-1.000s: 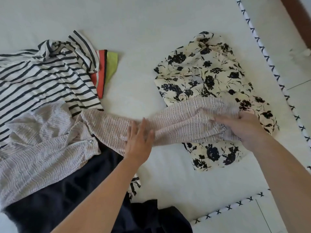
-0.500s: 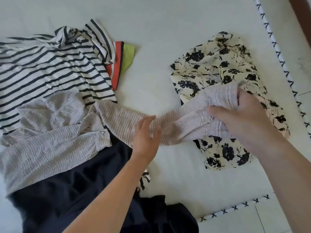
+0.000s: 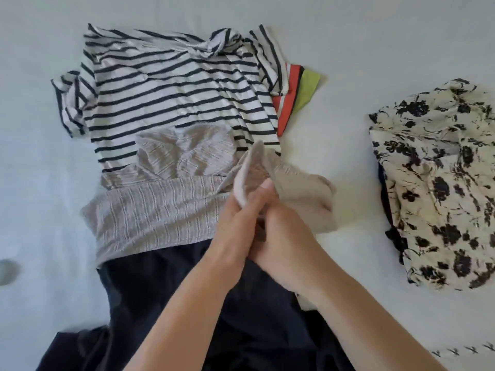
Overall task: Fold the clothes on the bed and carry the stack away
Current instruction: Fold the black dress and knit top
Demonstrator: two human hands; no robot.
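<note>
You are working on a white bed (image 3: 334, 36) where the clothes lie in one overlapping pile. The largest piece near you is the dark navy garment (image 3: 166, 298), which spreads from under your forearms toward the bottom edge; it looks thin and limp, so I judge it will slide and sag if you lift it by one corner only. Above it lies the striped shirt (image 3: 171, 84), flat but wrinkled, with its sleeves twisted, and a small red and green cloth (image 3: 297, 92) shows from under its right side. The floral garment (image 3: 439, 188) sits well apart on the right, folded roughly into a bundle.

The beige textured top (image 3: 160, 210) is the piece in hand. Its body lies across the navy garment and the lower part of the striped shirt, and its sleeve is gathered to the right. It seems light, soft and a little stretchy, so it will not keep a crease by itself; I think it is better to take it at the seams or the sleeve edge and press each fold flat.

Your left hand (image 3: 235, 223) pinches a raised flap of the beige fabric, and your right hand (image 3: 284, 236) is curled around the bunched sleeve just beside it; both hands touch each other, directly over the right end of the top
</note>
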